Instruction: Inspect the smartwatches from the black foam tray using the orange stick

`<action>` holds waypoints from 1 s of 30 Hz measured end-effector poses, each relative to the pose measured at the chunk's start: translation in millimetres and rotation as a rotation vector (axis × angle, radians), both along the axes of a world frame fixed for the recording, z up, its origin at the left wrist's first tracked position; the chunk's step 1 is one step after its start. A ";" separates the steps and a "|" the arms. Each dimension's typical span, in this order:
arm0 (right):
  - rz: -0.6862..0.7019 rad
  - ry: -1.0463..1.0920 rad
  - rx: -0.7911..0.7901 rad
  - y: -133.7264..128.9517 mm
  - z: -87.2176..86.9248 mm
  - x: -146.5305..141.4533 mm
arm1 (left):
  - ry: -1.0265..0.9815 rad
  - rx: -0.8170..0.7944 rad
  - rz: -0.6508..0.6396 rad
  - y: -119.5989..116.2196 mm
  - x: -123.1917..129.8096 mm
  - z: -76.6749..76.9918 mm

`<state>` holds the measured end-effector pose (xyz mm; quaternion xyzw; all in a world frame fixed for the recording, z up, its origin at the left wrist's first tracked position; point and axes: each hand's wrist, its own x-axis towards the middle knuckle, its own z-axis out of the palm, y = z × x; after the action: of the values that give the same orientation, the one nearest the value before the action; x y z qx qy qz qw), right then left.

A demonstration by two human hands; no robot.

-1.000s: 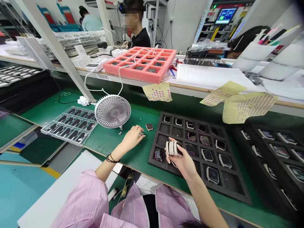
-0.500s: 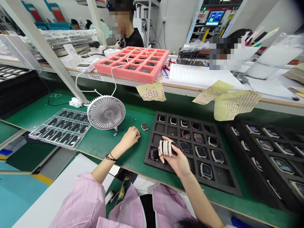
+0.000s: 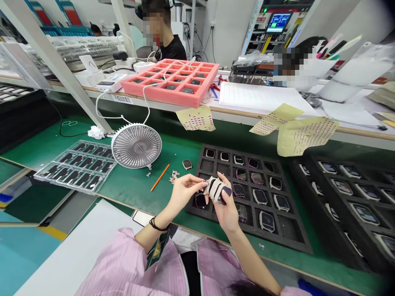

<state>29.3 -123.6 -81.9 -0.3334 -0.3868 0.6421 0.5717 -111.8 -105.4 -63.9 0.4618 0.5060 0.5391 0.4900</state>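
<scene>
My right hand (image 3: 227, 211) is wrapped round a short stack of smartwatch cases (image 3: 215, 190), light-coloured at the edges with dark faces, held above a black foam tray (image 3: 291, 228). My left hand (image 3: 184, 189) is closed in a pinch at the stack's left end; anything between its fingertips is too small to make out. Several smartwatches (image 3: 260, 196) lie in the tray's compartments. Left of the tray, a single smartwatch (image 3: 187, 164) lies on the green mat. Near my left hand are a little pile of small pale pieces (image 3: 173, 176) and an orange stick (image 3: 160, 178).
A small grey fan (image 3: 136, 146) stands at the left beside a clear tray of dark parts (image 3: 77, 166). More black trays of watches (image 3: 348, 187) are stacked at the right. A pink foam tray (image 3: 197, 98) sits on the shelf above, and a person (image 3: 173, 45) is behind it.
My left hand has moved right from the small pieces to the stack, uncovering the pieces and the orange stick. The stack in my right hand has tilted slightly.
</scene>
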 end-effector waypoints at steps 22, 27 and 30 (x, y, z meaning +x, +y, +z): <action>0.167 0.193 -0.067 -19.7 2.2 -3.3 | -0.744 -0.270 -0.336 -29.5 34.5 -30.5; 0.130 0.227 -0.087 -17.4 -0.8 -8.6 | -0.425 -0.238 -0.426 -16.3 5.2 -28.7; 0.116 0.232 -0.056 -12.0 -1.3 -6.4 | 0.149 -0.082 -0.285 -0.8 -31.2 -25.5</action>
<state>22.9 -135.7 -83.2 -0.2498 -0.3188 0.7189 0.5649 -143.0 -106.2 -89.4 0.5470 0.4919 0.4073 0.5412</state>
